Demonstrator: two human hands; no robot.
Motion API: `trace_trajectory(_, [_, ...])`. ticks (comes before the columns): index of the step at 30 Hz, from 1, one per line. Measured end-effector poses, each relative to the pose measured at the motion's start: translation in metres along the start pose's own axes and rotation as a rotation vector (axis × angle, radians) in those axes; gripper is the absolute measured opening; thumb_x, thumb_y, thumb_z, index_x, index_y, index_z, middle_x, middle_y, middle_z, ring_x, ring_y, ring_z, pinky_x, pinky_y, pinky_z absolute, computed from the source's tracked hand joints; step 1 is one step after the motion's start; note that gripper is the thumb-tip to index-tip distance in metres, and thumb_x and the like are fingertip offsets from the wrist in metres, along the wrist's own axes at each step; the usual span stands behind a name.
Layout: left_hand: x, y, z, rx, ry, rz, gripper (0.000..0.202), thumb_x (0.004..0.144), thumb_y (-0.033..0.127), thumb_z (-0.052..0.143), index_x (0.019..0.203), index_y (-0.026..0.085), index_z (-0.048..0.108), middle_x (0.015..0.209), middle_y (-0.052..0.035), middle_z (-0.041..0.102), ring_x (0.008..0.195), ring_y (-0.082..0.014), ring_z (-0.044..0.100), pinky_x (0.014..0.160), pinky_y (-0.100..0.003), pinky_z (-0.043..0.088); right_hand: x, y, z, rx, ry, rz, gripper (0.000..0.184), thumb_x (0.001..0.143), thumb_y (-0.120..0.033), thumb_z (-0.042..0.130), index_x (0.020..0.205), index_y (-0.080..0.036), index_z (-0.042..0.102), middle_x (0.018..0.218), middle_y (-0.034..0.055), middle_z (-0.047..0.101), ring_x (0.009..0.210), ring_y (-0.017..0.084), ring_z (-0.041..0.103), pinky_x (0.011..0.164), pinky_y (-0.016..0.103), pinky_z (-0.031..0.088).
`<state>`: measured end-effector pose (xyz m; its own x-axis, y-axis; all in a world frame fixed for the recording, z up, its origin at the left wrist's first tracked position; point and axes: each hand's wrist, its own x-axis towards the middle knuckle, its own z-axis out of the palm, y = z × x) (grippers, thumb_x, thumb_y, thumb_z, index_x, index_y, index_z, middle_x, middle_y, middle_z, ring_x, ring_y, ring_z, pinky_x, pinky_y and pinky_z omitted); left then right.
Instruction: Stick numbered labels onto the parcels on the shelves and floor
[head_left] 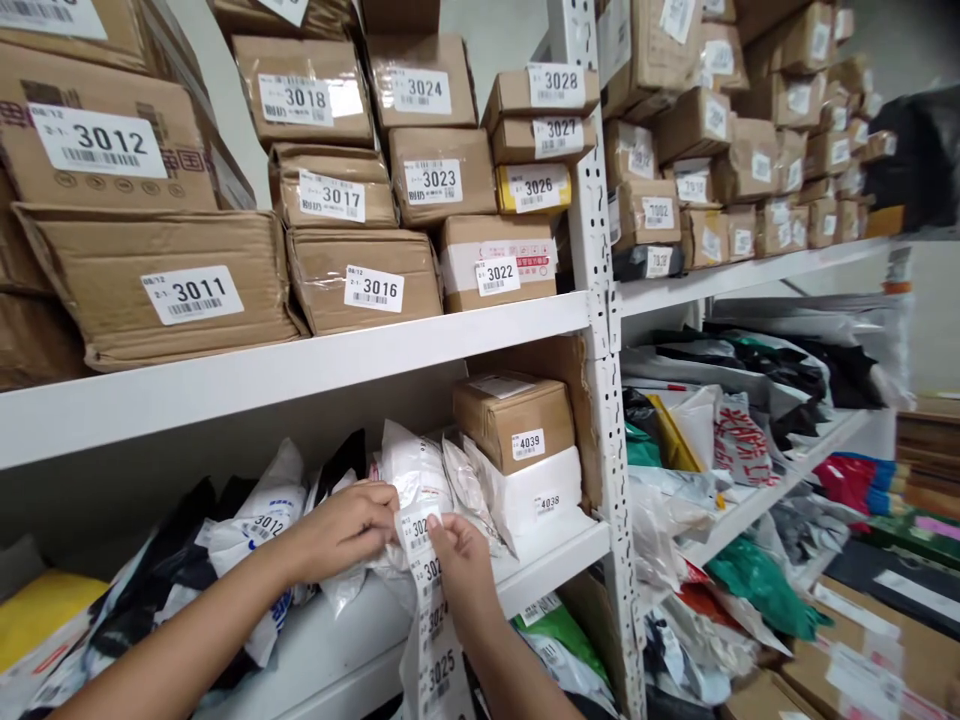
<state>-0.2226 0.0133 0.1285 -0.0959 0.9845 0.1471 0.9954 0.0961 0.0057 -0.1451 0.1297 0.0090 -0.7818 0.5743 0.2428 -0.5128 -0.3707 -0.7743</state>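
My right hand (465,560) pinches a strip of printed number labels (441,665) between thumb and fingers, near its top end. The strip hangs down below the hand, with 3024 and 3025 readable on it; my thumb partly covers the top number. My left hand (349,530) is closed at the strip's upper left edge, in front of a white plastic mailer bag (414,470). What its fingertips grip is hidden. Left of this hand lies another white mailer bag (274,510) labelled 3012.
Numbered cardboard boxes, such as 3016 (322,300), line the upper shelf (450,345). Right of the mailers, a brown box (487,425) labelled 4039 sits on a white box (551,480). A perforated upright (611,440) separates this bay from shelves of boxes and bags.
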Motion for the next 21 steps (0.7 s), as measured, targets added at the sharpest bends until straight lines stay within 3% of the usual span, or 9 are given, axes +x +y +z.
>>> trace_trajectory(3, [0.004,0.002,0.002,0.056,0.104,-0.134,0.046,0.094,0.034,0.026,0.064,0.018,0.057,0.072,-0.0018,0.054,0.073,-0.0162,0.050,0.074,-0.032,0.037,0.002,0.021,0.003,-0.071,0.099,-0.010,0.053,0.059,-0.068,0.067,0.057,-0.020,0.044,0.044,-0.0089,0.034,0.045,0.007,0.023,0.046,0.023,0.019])
trace_trajectory(5, [0.007,0.005,0.004,0.132,0.125,-0.178,0.037,0.090,0.041,0.039,0.070,0.020,0.061,0.073,-0.0013,0.056,0.076,-0.0173,0.050,0.077,-0.034,0.036,0.003,0.029,0.002,-0.107,0.153,-0.036,0.055,0.058,-0.070,0.065,0.054,-0.021,0.040,0.044,-0.0095,0.028,0.046,0.007,0.020,0.045,0.024,0.017])
trace_trajectory(8, [0.011,0.009,0.006,0.155,0.132,-0.147,0.016,0.080,0.037,0.057,0.078,0.022,0.062,0.089,-0.0017,0.058,0.091,-0.0196,0.049,0.087,-0.035,0.036,0.003,0.033,0.002,-0.119,0.203,-0.076,0.057,0.057,-0.070,0.066,0.051,-0.022,0.035,0.045,-0.0093,0.026,0.047,0.008,0.020,0.046,0.024,0.018])
trace_trajectory(12, [0.013,0.009,0.008,0.174,0.062,-0.093,0.016,0.084,0.030,0.053,0.073,0.020,0.055,0.091,-0.0010,0.055,0.096,-0.0185,0.048,0.105,-0.042,0.024,-0.001,0.033,0.000,-0.045,0.073,-0.013,0.052,0.056,-0.068,0.069,0.059,-0.020,0.049,0.048,-0.0065,0.038,0.049,0.010,0.030,0.049,0.024,0.025])
trace_trajectory(15, [0.015,0.008,0.010,0.235,0.027,-0.121,0.022,0.089,0.033,0.046,0.074,0.020,0.055,0.088,-0.0021,0.056,0.094,-0.0199,0.049,0.099,-0.041,0.031,-0.002,0.036,-0.004,-0.044,-0.009,0.027,0.053,0.056,-0.068,0.070,0.066,-0.018,0.054,0.051,-0.0046,0.044,0.052,0.011,0.036,0.052,0.025,0.029])
trace_trajectory(19, [0.019,0.011,0.012,0.277,0.001,-0.152,0.023,0.090,0.034,0.043,0.080,0.021,0.058,0.091,-0.0042,0.059,0.096,-0.0225,0.049,0.088,-0.039,0.036,0.002,0.046,-0.008,-0.077,0.147,-0.016,0.056,0.060,-0.069,0.066,0.054,-0.021,0.036,0.049,-0.0072,0.033,0.050,0.009,0.027,0.049,0.024,0.024])
trace_trajectory(21, [0.021,0.012,0.014,0.311,0.005,-0.157,0.022,0.090,0.033,0.044,0.082,0.021,0.060,0.093,-0.0047,0.060,0.095,-0.0227,0.049,0.086,-0.039,0.036,0.003,0.049,-0.010,-0.038,0.151,-0.003,0.055,0.060,-0.067,0.066,0.055,-0.021,0.037,0.049,-0.0074,0.033,0.050,0.009,0.028,0.049,0.024,0.025])
